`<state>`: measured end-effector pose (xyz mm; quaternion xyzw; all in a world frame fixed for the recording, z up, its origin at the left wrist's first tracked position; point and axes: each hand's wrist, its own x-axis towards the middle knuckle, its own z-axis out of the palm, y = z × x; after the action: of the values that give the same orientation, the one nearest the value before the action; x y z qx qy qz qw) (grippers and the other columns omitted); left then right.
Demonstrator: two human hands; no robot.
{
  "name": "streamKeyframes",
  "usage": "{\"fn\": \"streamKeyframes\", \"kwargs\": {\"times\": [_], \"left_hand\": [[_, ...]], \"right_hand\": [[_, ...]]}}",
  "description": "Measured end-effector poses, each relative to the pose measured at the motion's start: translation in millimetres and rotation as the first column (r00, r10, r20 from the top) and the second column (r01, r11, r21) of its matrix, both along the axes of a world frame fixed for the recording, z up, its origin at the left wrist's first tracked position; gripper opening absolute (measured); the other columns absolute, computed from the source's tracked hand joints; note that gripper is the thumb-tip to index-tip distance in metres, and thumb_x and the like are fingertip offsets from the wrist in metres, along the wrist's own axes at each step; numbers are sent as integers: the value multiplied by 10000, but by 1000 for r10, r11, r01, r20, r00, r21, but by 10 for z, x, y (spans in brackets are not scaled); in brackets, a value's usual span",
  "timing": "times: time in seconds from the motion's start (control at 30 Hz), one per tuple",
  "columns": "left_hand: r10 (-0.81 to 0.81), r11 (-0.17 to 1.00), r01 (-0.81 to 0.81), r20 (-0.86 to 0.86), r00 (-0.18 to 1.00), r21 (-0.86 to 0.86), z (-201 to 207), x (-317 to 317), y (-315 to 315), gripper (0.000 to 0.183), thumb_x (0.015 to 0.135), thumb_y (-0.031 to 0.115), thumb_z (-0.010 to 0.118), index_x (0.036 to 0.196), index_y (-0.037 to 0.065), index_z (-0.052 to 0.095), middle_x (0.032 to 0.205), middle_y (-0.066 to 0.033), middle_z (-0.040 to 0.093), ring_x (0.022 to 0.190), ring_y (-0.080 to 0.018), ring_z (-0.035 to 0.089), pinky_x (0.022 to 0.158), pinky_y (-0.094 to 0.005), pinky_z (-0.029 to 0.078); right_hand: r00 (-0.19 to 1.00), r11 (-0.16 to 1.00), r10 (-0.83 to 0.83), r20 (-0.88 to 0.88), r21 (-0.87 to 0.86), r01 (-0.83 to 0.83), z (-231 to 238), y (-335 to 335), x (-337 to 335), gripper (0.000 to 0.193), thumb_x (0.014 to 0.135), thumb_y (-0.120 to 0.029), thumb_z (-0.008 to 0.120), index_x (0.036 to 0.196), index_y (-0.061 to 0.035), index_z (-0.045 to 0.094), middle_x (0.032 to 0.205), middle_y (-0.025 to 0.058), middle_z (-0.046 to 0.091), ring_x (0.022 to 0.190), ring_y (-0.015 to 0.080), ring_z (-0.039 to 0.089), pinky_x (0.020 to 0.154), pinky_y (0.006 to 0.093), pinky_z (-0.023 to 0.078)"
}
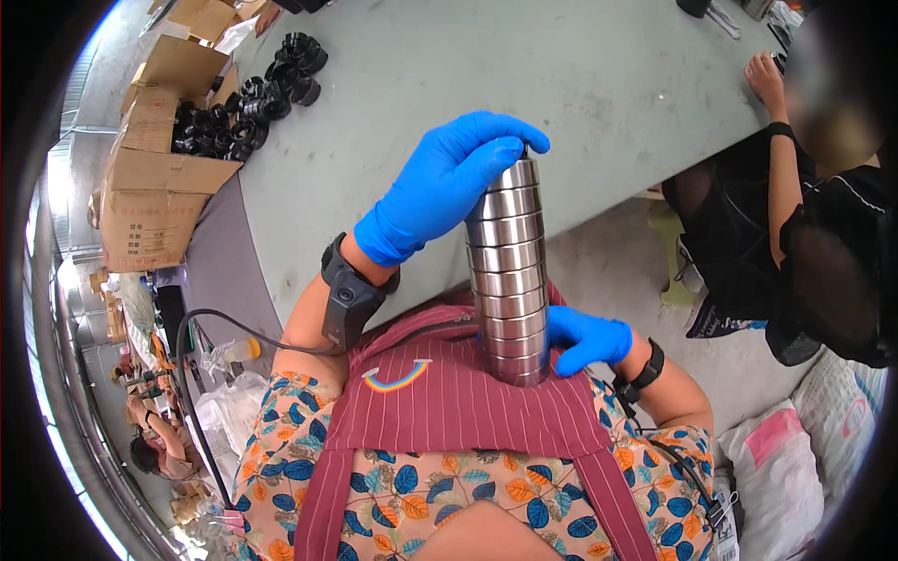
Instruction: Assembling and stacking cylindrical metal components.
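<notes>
A long stack of shiny steel rings or cups point(510, 257) leans across the table's near edge, its lower end against my maroon striped apron point(440, 411). In a blue glove, my left hand point(458, 173) is closed round the stack's far end, thumb and forefinger over the tip. A small dark piece shows under those fingertips; I cannot make out its kind. My right hand point(589, 338), also blue-gloved, grips the near part of the stack from the right. Its fingers are partly hidden behind the metal.
On the grey table point(393, 75), black ring-shaped parts point(290, 70) spill beside an open cardboard box point(154, 201). A co-worker point(781, 187) sits at the right edge. White sacks point(776, 458) stand at lower right. A black cable point(201, 318) runs to my left wrist.
</notes>
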<state>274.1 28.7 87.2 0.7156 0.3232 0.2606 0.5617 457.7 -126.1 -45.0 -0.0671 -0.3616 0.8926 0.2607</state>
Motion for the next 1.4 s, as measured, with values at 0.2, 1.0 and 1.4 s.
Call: {"fn": "streamKeyframes", "kwargs": {"times": [0.2, 1.0, 1.4], "left_hand": [[-14, 999, 15, -24, 1000, 34, -52, -21, -12, 293, 969, 223, 488, 1115, 40, 663, 1045, -27, 662, 932, -102, 566, 881, -273, 456], [15, 996, -9, 73, 997, -83, -165, -106, -15, 252, 958, 173, 506, 1097, 40, 669, 1050, -32, 679, 939, -104, 581, 882, -286, 473], [40, 997, -37, 48, 998, -64, -165, -141, -45, 293, 952, 176, 454, 1093, 21, 659, 1075, -56, 661, 980, -129, 569, 910, -288, 451]], "right_hand": [[861, 869, -491, 131, -1, 496, -16, 132, 101, 575, 821, -257, 732, 1282, 3, 506, 1232, 90, 581, 1169, 196, 525, 1071, 375, 362], [103, -69, -989, -110, 938, 339, 704, 342, -77, 287, 652, -33, 638, 892, -178, 698, 970, 17, 628, 866, 198, 591, 1062, 517, 338], [135, -399, -913, -384, 911, -103, 484, 352, 5, 286, 632, -76, 647, 873, -220, 702, 929, -37, 625, 815, 161, 570, 1076, 534, 333]]}}
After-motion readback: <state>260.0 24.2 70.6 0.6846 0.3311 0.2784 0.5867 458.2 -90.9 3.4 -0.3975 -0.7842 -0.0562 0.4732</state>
